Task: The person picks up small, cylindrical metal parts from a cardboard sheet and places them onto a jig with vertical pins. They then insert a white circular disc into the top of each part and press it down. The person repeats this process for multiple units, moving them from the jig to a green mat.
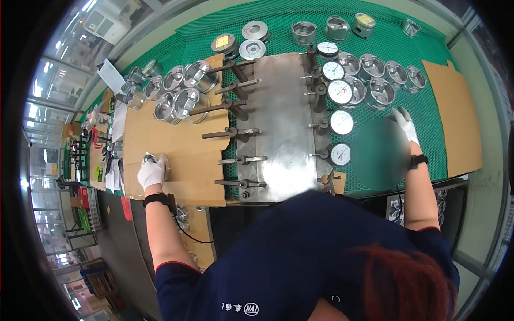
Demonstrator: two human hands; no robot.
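Observation:
My left hand (150,172), in a white glove, is closed on a metal piston (166,167) at the near left, on the cardboard sheet (139,140). Much of that piston is hidden by the glove. Over the green mat at the right, my gloved right hand (406,126) has its fingers stretched out with nothing visible in them. Nearest to it are several pistons (380,93) standing in a group. Between my hands lies a steel gauge plate (284,123), with clamp-like rods (241,109) on its left and dial gauges (341,122) down its right side.
Several pistons (187,101) are grouped on the far left cardboard. More pistons (304,33) stand along the back on the green mat (257,16). Another cardboard sheet (455,117) leans at the right edge. A smeared round patch covers part of the mat beside my right hand.

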